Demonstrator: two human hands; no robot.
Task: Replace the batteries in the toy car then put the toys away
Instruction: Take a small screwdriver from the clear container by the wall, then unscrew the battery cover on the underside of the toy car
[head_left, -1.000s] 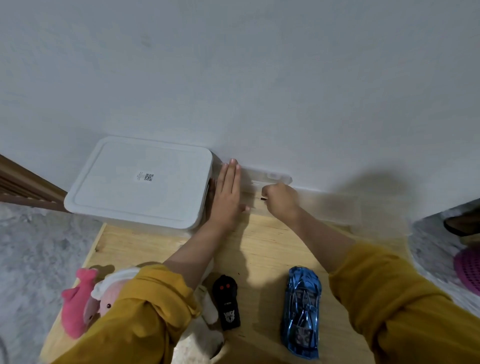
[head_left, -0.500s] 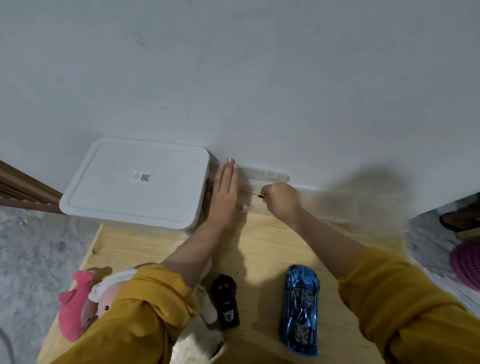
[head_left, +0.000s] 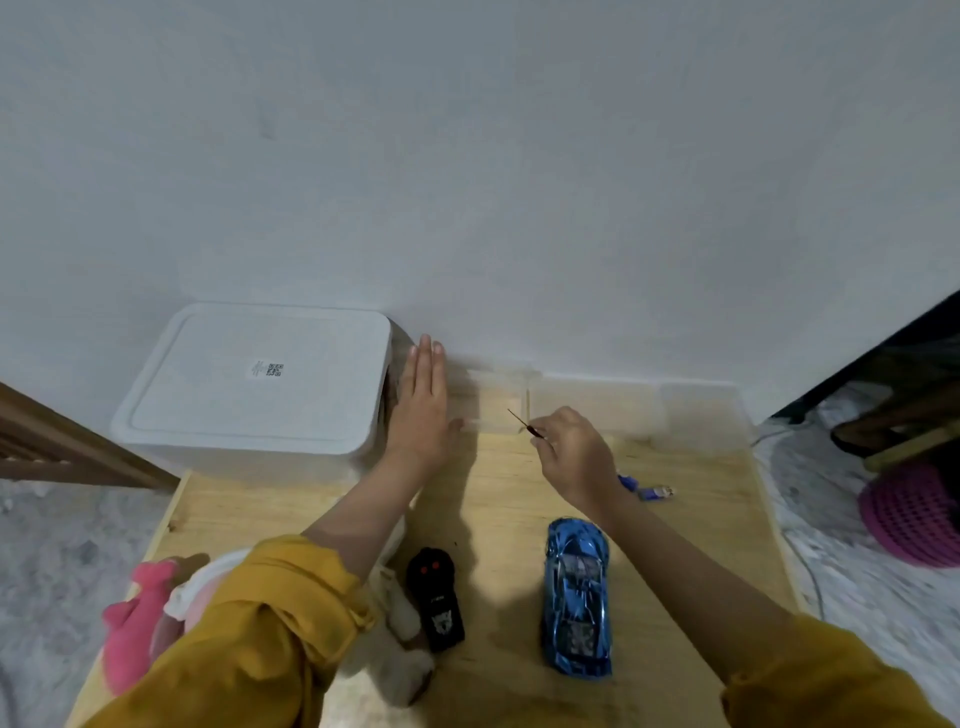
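My right hand (head_left: 571, 457) pinches a thin screwdriver (head_left: 521, 422), tip angled up and away, ready for the battery cover, I judge. My left hand (head_left: 423, 410) lies open and flat against a small clear box (head_left: 493, 400) by the wall, bracing it. The blue toy car (head_left: 575, 597) sits wheels-down on the wooden table (head_left: 498, 493), near my right forearm, beside the black remote (head_left: 435, 597). 2 small batteries (head_left: 649, 490) wait just beyond my right wrist. The white lidded bin (head_left: 260, 384) for the toys stands closed.

Thin screwdriver (head_left: 519, 421) in right hand (head_left: 574, 457) (pinched)
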